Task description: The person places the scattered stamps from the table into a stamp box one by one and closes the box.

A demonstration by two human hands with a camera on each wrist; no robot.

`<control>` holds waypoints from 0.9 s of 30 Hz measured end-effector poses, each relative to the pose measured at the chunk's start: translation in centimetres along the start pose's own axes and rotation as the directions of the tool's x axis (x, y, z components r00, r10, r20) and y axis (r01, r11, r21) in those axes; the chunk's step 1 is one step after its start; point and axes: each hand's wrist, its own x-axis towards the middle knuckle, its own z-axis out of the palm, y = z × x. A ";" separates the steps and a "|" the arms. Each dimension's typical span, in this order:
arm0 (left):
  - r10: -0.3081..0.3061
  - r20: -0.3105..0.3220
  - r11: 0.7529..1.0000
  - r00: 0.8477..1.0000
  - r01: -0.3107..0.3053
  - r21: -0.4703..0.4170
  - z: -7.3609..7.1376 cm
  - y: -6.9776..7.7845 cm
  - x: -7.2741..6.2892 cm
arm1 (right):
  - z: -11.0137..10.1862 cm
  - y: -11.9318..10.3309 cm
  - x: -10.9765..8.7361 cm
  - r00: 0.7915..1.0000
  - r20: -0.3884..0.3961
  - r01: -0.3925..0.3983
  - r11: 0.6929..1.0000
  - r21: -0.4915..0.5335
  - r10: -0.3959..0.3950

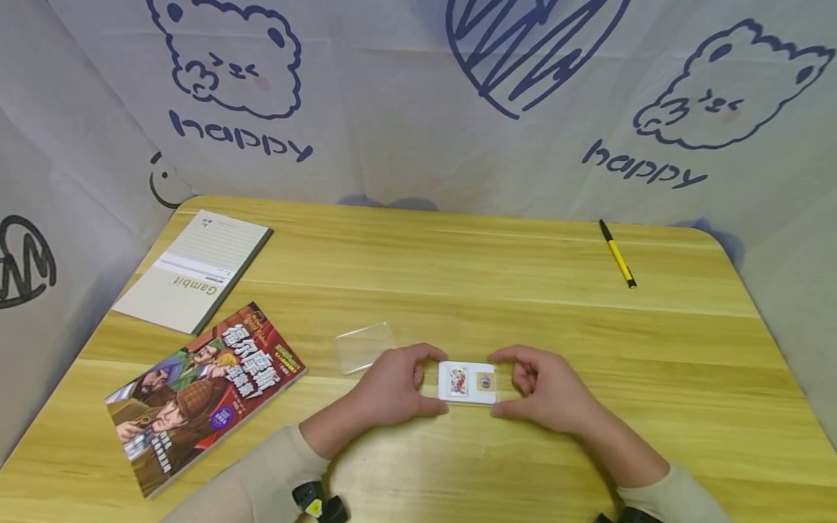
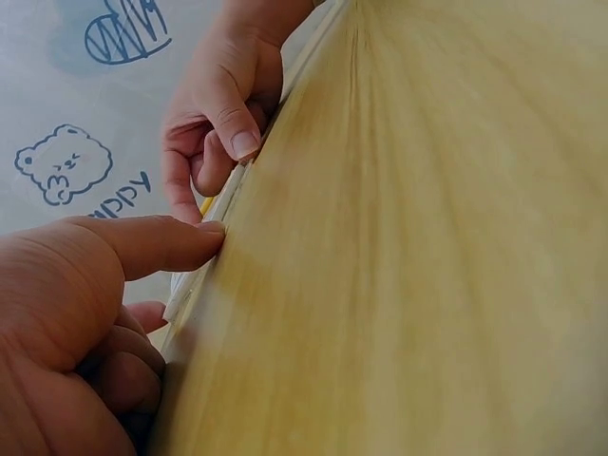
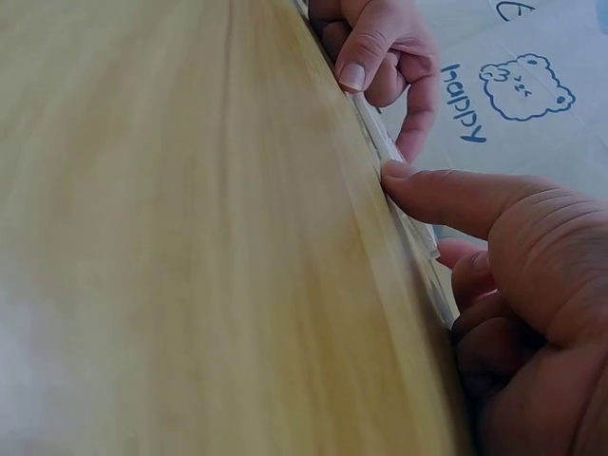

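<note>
A small flat clear plastic case (image 1: 467, 398) with a white insert lies in front of me. On the insert are a colourful miniature card picture (image 1: 458, 380) and a small tan square (image 1: 486, 382) with a dark round print. My left hand (image 1: 390, 386) pinches the left end between thumb and index finger; my right hand (image 1: 554, 388) pinches the right end the same way. Both wrist views show the case edge-on, low at the tabletop, between the left hand (image 2: 57, 304) and the right hand (image 3: 551, 266). Left of it lies a clear lid-like plastic piece (image 1: 364, 347).
On the wooden table (image 1: 425, 269), a comic-style book (image 1: 203, 399) and a notepad (image 1: 192, 269) lie at left. A yellow and black pen (image 1: 617, 254) is at the back right. White printed cloth (image 1: 392, 109) hangs behind the table.
</note>
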 end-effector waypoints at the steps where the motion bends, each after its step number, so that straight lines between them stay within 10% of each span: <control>1: 0.002 0.000 1.000 1.000 -0.002 -0.001 0.0 0.0 0.0 | 0.0 0.0 0.0 1.000 0.000 0.002 1.000 0.000 -0.002; 13: -0.067 -0.102 0.996 0.993 0.060 -0.070 -2.0 -0.8 -1.0 | 0.1 -0.4 -0.1 1.000 -0.012 0.007 1.000 -0.012 -0.007; 27: -0.242 -0.297 0.959 0.924 0.275 0.073 -5.5 -2.0 -3.2 | 0.3 -0.3 0.0 1.000 -0.016 -0.003 1.000 -0.028 0.003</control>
